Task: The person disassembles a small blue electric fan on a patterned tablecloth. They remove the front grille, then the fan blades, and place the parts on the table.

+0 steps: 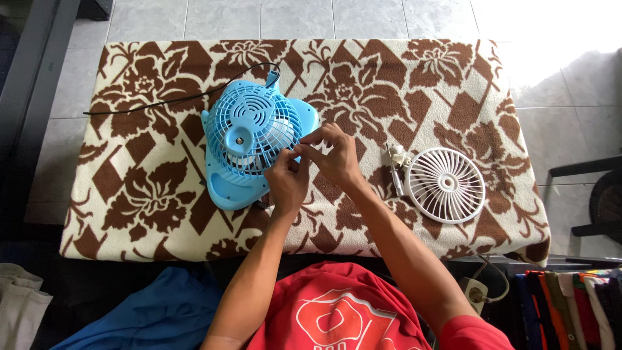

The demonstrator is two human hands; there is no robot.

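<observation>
Open cloth [155, 104] left of the blue fan [249, 142]; white grille [445, 185] and black cord [162, 100] obstruct.

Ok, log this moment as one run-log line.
left hand: at blue fan grille edge | right hand: pinching same edge | white grille: lying apart on patterned cloth | black cord: trailing left

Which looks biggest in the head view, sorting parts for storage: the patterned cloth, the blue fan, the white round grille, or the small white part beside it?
1. Patterned cloth, by far the largest.
2. Blue fan.
3. White round grille, somewhat smaller than the fan.
4. Small white part, the smallest.
</observation>
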